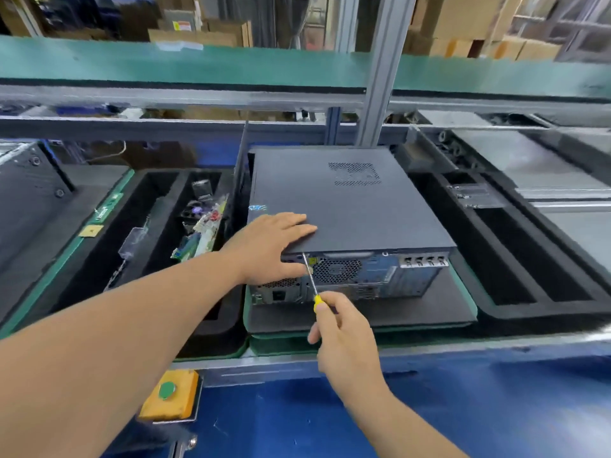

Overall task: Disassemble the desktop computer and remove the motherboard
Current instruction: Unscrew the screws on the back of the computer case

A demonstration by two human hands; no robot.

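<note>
A black desktop computer lies on its side on a dark foam pad, its rear panel with fan grille and ports facing me. My left hand rests flat on the near left corner of the side cover, fingers straight and thumb down over the rear edge. My right hand grips a screwdriver with a yellow handle. Its metal tip touches the rear panel's upper left edge, just below the cover.
A black foam tray on the left holds circuit boards and small parts. More black trays lie to the right. A yellow box with a green button sits at the bench front. A metal post and shelf rise behind.
</note>
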